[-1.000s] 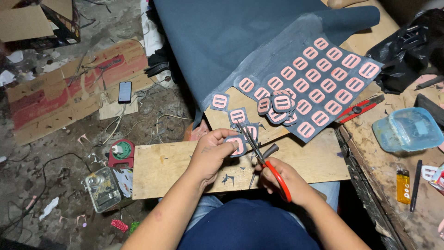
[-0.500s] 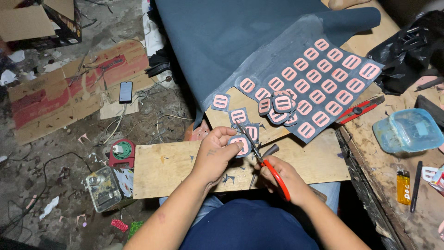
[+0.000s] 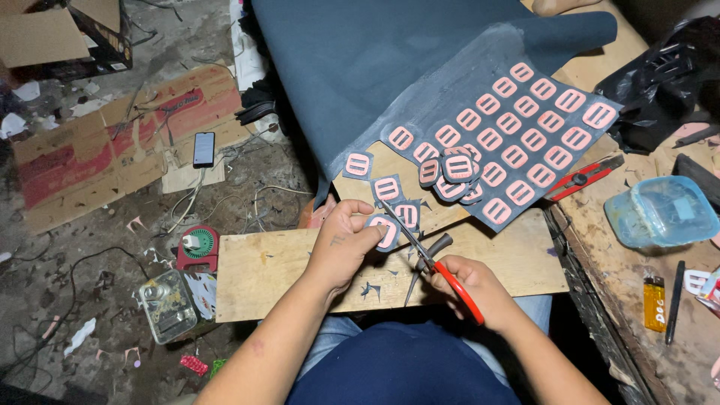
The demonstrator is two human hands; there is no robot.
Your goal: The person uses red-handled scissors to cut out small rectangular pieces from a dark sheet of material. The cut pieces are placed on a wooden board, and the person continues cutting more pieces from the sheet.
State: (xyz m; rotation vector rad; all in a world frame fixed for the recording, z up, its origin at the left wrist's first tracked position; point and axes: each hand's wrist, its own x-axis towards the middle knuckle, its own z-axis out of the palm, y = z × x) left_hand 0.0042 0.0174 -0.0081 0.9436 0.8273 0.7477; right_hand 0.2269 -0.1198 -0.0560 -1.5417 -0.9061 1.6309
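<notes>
Standing right beside this and honestly the fingers are what's worrying me. Way off to the left of the hands, a phone (image 3: pixel 203 148) is lying on the floor among loose cables, and nearer in, a red round gadget (image 3: pixel 198 248) is sitting just past the edge of the wooden board (image 3: pixel 277 274) that's serving as the tabletop across the lap.

The left hand (image 3: pixel 346 244) is pinching a small pink patch (image 3: pixel 385 231) still edged with dark material, fingers closed tight on it. The right hand (image 3: pixel 472 289) is wrapped around the red-handled scissors (image 3: pixel 426 259), blades parted, the tips reaching up right beside that patch. The pinching fingertips are sitting very close to the blades, so I'd say a slip or a hurried snip could nick a finger. Cutting too far inward could also slice into the pink part, since the dark margin looks thin.

Little dark offcuts (image 3: pixel 371 289) are lying on the board between the hands; they could get under the piece and make it shift.

Above and to the right of the hands, the dark sheet (image 3: pixel 420 67) with rows of pink patches is hanging over the board edge. Farther right, a red utility knife (image 3: pixel 583 178) is resting near a clear blue tub (image 3: pixel 664 210), and a stray elbow could knock it off.
</notes>
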